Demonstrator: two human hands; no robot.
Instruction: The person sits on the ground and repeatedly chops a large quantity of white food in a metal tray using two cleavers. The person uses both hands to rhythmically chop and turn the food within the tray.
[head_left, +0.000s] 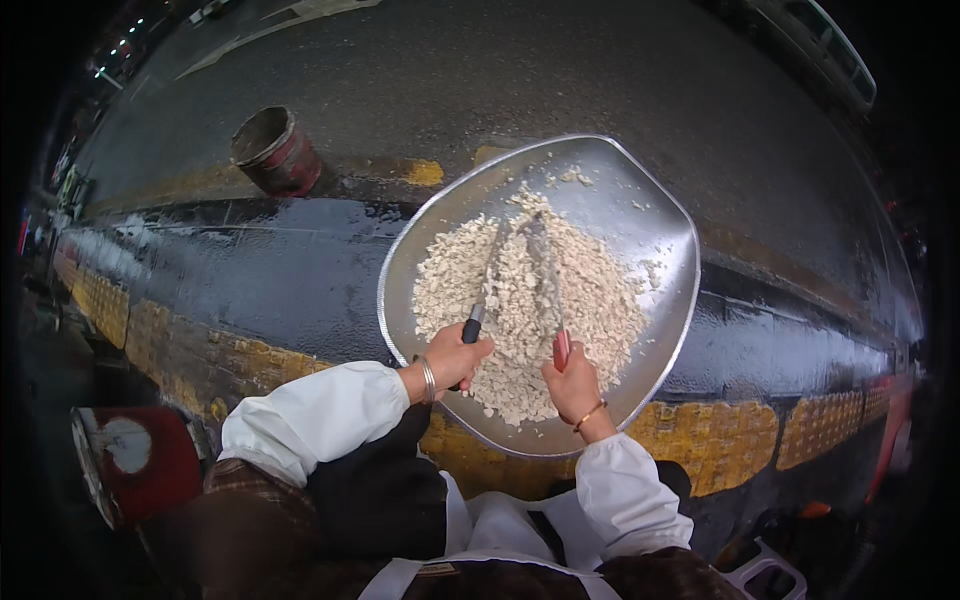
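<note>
A large, shallow metal pan (660, 202) lies before me, holding a broad heap of pale, finely chopped food (600, 300) that I cannot identify. My left hand (452, 355) is closed around the black handle of a knife (472, 324), whose blade points away from me into the heap's left part. In my right hand (574, 382) is the red handle of a second knife (562, 349). Its blade, coated with bits, also runs away from me, through the heap's middle. The food partly hides both blades.
Beyond the pan, to the left, a worn red bucket (289, 161) stands at the kerb. A red metal container (150, 465) is at the lower left. Yellow tactile paving (705, 439) crosses the wet pavement near my legs. A pale plastic stool (765, 574) shows at the lower right.
</note>
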